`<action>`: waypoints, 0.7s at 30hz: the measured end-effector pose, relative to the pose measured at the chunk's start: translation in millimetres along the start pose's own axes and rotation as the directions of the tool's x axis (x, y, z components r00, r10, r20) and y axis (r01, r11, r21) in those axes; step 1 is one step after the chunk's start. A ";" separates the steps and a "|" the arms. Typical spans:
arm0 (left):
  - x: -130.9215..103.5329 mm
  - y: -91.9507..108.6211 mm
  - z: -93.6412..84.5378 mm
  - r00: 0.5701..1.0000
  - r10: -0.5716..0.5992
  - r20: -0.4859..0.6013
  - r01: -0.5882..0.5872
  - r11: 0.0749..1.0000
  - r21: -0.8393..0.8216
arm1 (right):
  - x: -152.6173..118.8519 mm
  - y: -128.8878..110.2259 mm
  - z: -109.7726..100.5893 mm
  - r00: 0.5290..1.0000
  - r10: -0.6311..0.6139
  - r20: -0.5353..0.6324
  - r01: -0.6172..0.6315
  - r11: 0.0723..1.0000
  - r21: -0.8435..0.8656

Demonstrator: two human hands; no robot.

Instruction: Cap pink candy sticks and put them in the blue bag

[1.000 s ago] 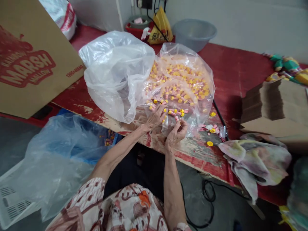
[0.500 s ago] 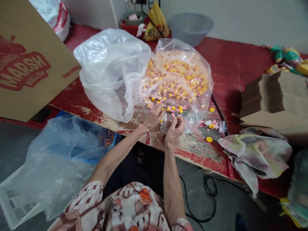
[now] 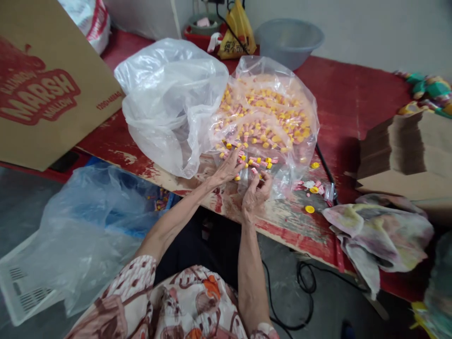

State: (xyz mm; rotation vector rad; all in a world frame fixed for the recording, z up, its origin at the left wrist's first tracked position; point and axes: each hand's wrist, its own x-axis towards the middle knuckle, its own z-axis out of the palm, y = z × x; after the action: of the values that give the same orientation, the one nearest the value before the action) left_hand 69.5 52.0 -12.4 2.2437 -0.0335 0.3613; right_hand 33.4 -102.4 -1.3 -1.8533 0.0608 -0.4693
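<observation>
A clear plastic bag (image 3: 294, 155) lies on the table with its mouth toward me, full of small pink tubes with yellow caps (image 3: 268, 113). Several of these tubes (image 3: 261, 161) lie loose at the bag's mouth. My left hand (image 3: 229, 170) rests over the loose ones, its fingers stretched out and touching them. Just to the right, my right hand (image 3: 256, 193) has thumb and fingers pinched round one pink tube (image 3: 254, 171), with a bit of yellow showing at the fingertips.
A crumpled clear bag (image 3: 169, 108) stands left, beside a marshmallow carton (image 3: 52, 94). Right are loose yellow caps (image 3: 310, 209), a stained cloth (image 3: 381, 230) and folded cardboard (image 3: 406, 150). A grey basin (image 3: 289, 42) sits behind; a blue crate (image 3: 130, 221) is below the table's edge.
The view has shifted slightly, so the things on the table appear a little farther right. Both hands stay at the bag's mouth, with only small finger movements.
</observation>
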 end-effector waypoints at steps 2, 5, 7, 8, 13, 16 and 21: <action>-4.4 2.0 1.3 0.998 -0.007 -0.066 0.009 0.999 0.031 | 0.6 2.0 0.0 1.000 -0.012 0.012 0.012 0.999 -0.030; -20.5 7.4 -1.8 0.991 0.020 -0.135 -0.002 0.992 0.128 | 0.5 7.7 1.6 0.997 -0.034 0.062 0.039 0.996 -0.075; -31.3 11.3 -6.6 0.995 0.043 -0.090 -0.025 0.980 0.196 | 0.0 11.1 3.3 0.991 -0.056 0.118 0.066 0.994 -0.085; -35.4 13.3 -9.8 0.997 0.048 -0.053 -0.036 0.976 0.216 | -0.4 12.2 4.0 0.987 -0.067 0.145 0.081 0.993 -0.086; -45.1 23.3 -24.5 0.994 0.072 -0.083 -0.050 0.970 0.239 | -1.5 12.9 4.5 0.981 -0.075 0.177 0.097 0.988 -0.118; -48.2 25.3 -22.3 0.988 0.082 -0.130 -0.049 0.969 0.241 | -1.3 13.2 4.1 0.978 -0.064 0.198 0.090 0.988 -0.126; -52.4 20.6 -10.3 0.998 0.030 -0.063 -0.021 0.990 0.143 | -0.7 15.3 5.0 0.981 -0.063 0.183 0.086 0.989 -0.121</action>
State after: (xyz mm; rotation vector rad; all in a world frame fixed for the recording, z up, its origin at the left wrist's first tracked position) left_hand 13.8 41.5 -4.8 2.3723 -0.0017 0.4636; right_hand 37.4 -102.8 -16.9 -2.0224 -0.1029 -0.3551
